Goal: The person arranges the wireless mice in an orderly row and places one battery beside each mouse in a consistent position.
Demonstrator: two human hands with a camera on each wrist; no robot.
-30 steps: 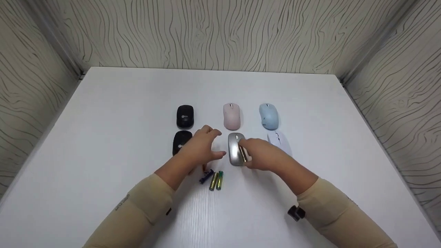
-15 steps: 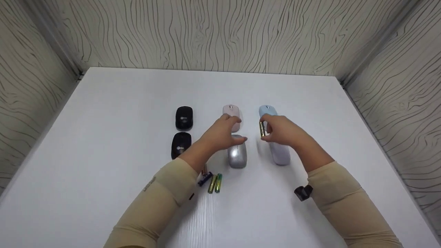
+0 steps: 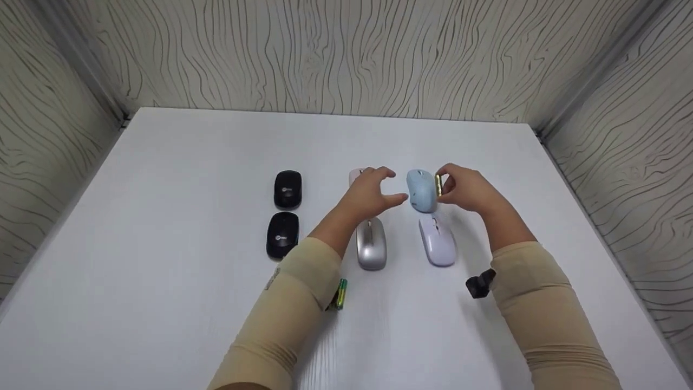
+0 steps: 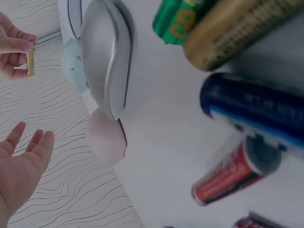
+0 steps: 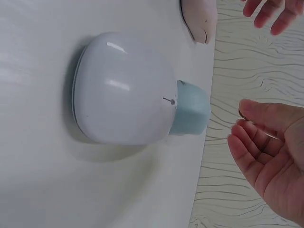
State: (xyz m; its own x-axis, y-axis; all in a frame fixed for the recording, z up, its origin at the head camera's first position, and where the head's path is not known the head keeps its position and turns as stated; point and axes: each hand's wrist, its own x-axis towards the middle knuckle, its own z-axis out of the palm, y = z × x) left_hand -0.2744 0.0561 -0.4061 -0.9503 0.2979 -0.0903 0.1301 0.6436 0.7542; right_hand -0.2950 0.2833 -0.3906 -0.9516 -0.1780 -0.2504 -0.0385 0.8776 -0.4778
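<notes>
Two hands were up over the white table point(image 3: 189, 162) on my feed. I had the right hand point(image 3: 466, 188) pinching a gold battery point(image 3: 439, 185) between thumb and fingertips, raised off the surface. In the head view it sat just beside the right edge of the blue mouse point(image 3: 421, 190), though I couldn't tell if they touched. The left hand point(image 3: 371, 195) had its thumb and fingers spread well apart, tips pointing right.

As for clutter, I had a far black mouse point(image 3: 288, 189) and a near black mouse point(image 3: 282, 235) on the left. The pink mouse point(image 3: 354, 174) was mostly hidden behind the left hand, with the silver mouse point(image 3: 371, 250) nearer and the lavender mouse point(image 3: 438, 244) on the blue one's near side. The left sleeve point(image 3: 287, 309) blocked most of the near batteries, but the left wrist cam got me a green battery point(image 4: 173, 21), a loose gold battery point(image 4: 242, 33), a dark blue battery point(image 4: 256, 107) and a red battery point(image 4: 228, 175).

The pinched one looked slim and shiny, lengthwise far to near, its markings too small to read.
</notes>
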